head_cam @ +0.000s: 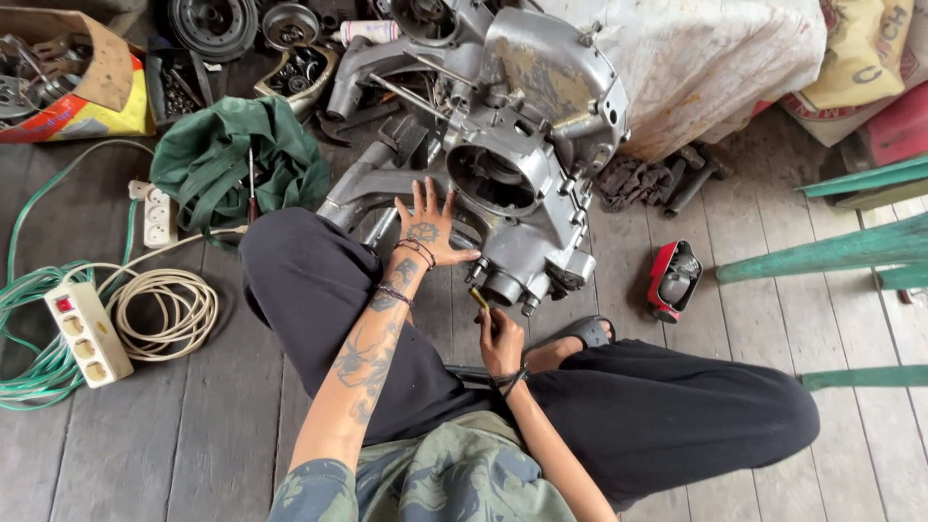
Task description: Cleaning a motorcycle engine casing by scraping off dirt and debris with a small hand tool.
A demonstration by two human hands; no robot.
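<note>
A grey metal engine case (522, 145) lies on the wooden floor between my knees. My left hand (425, 232) rests flat with fingers spread on the near left side of the case. My right hand (500, 338) is closed around a small tool with a yellowish handle (479, 298), its tip pointing up at the lower edge of the case, near a round port (503, 286). I sit cross-legged in black trousers.
A green cloth bag (232, 159) lies to the left. White power strips (89, 333) and coiled cables (164, 300) lie at far left. A small red box (674, 280) sits to the right, beside green wooden legs (831, 256). Boxes of parts stand at the back.
</note>
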